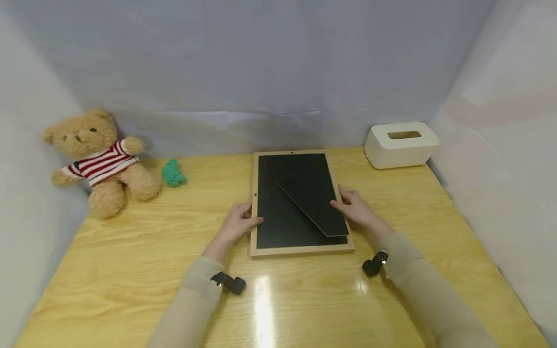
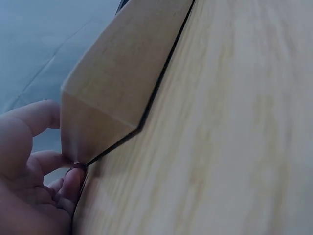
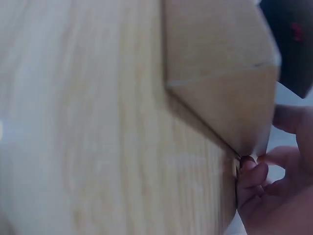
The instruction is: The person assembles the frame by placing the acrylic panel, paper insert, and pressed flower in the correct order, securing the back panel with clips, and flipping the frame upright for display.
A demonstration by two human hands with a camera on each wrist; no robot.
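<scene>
A picture frame (image 1: 300,252) with a light wood border lies back side up on the table in the head view. Its black backing (image 1: 278,212) fills the border, and a black stand flap (image 1: 319,208) slants across the right part. My left hand (image 1: 235,223) grips the frame's left edge, thumb over the top. At the right edge my right hand (image 1: 359,211) holds on, its thumb by the flap. Both wrist views show curled fingertips at the lower edge of the frame's wooden side (image 2: 112,63), close over the tabletop.
A teddy bear (image 1: 102,166) in a striped sweater sits at the back left, beside a small green crumpled thing (image 1: 173,173). At the back right stands a white tissue box (image 1: 398,152). Pale sheets (image 1: 278,72) hang behind and along both sides of the wooden table (image 1: 130,280).
</scene>
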